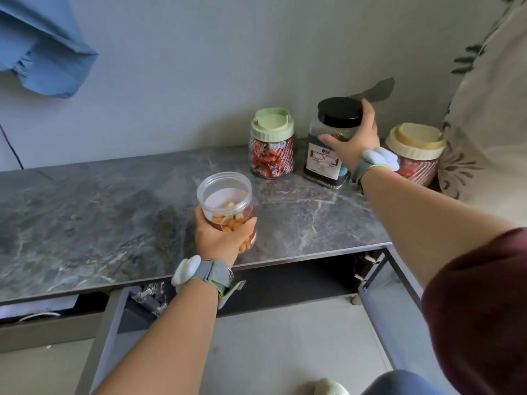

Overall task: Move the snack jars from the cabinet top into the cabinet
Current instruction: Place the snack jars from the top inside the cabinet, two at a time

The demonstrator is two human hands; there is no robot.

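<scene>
- Right now the left hand [219,238] is wrapping its fingers round a clear plastic jar [228,206] w/ orange snacks inside, clamped on its lower half; jar is sitting upright near the front edge of the marble cabinet top [85,218], can't tell if it's lifted off or resting.
- The right hand [356,141] is gripping the black-lidded jar [330,155], thumb across the front, fingers curling behind just under the lid; jar is standing at the back of the top, near the wall.
- Green-lidded jar [272,143] w/ red-wrapped sweets is standing just left of the black-lidded one, apart from it.
- Cream-lidded jar [415,152] is standing to the right, partly hidden behind the right wrist.
- Both wrists are wearing grey straps w/ white pods.
- Below the top, two cabinet doors are hanging open: left door [105,337], right door [390,309]; interior is looking dark.
- Blue cloth [42,47] is hanging on the wall, upper left.
</scene>
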